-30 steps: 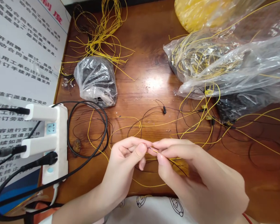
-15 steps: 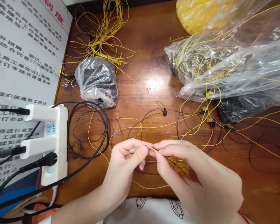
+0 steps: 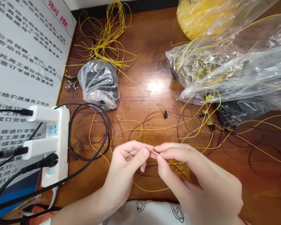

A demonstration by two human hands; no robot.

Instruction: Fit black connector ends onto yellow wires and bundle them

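Close together above the table's front edge, my left hand (image 3: pixel 125 168) and my right hand (image 3: pixel 199 175) both pinch the ends of thin wires (image 3: pixel 153 152). Thumb and forefinger of the left hand close on the tip, where a small shiny piece shows. The right thumb and fingers grip the wires just to the right of it. From under the right fingers a thin black wire (image 3: pixel 179 168) runs down to the right. Fingertips hide most of the joined part. Loose yellow wire (image 3: pixel 152 190) lies on the table beneath the hands.
A white power strip (image 3: pixel 62 147) with plugged adapters and a looped black cable (image 3: pixel 107 125) lies left. Behind are a bagged dark bundle (image 3: pixel 99 82) and yellow wires (image 3: pixel 105 47). Clear plastic bags of wire (image 3: pixel 206 64) fill the right back. A small black connector (image 3: pixel 165 114) lies mid-table.
The view has shifted slightly, so the table's contents sit a little lower and to the right. Both hands keep their pinch on the wires, almost unmoved.
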